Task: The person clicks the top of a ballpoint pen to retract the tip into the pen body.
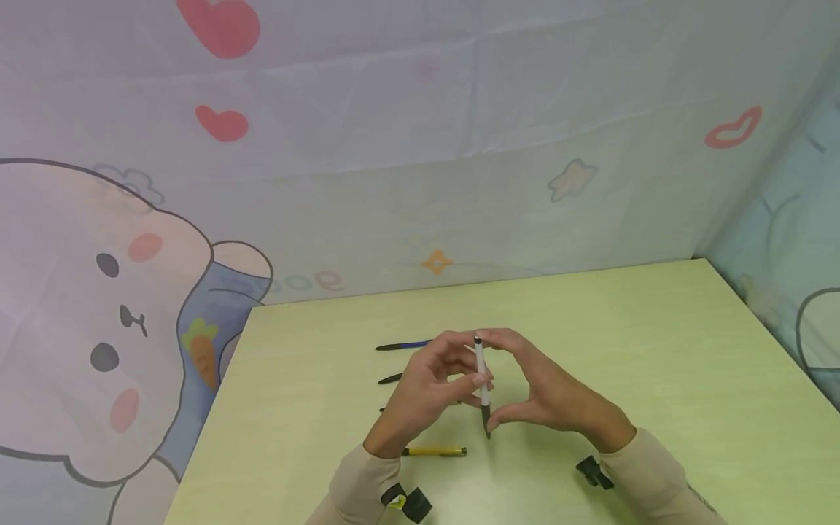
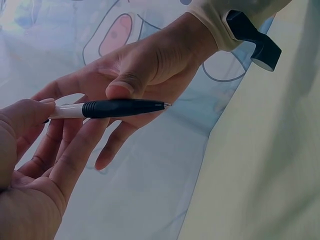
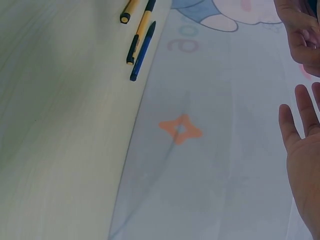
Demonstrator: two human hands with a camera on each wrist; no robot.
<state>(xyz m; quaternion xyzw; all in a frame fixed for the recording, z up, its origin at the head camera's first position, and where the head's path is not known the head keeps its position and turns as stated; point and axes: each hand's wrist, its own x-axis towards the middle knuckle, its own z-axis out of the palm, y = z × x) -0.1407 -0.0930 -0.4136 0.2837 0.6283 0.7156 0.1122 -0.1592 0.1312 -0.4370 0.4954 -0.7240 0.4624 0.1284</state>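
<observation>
Between both hands, a white pen (image 1: 482,372) with a black grip stands nearly upright over the table. My left hand (image 1: 423,386) pinches its white barrel between thumb and fingers. Facing it, my right hand (image 1: 551,386) makes a wide C: its index fingertip is at the pen's top end, its thumb beside the black grip. In the left wrist view, the pen's black grip (image 2: 125,107) points right with the metal tip showing, and the right thumb (image 2: 120,90) lies right at it. Other right-hand fingers look fairly straight in the right wrist view.
Left of the hands lie several pens in a column: a blue pen (image 1: 410,344) at the back, a yellow pen (image 1: 441,451) in front, others partly hidden by the left hand. The pale table (image 1: 656,350) meets a printed cloth (image 1: 407,182) behind.
</observation>
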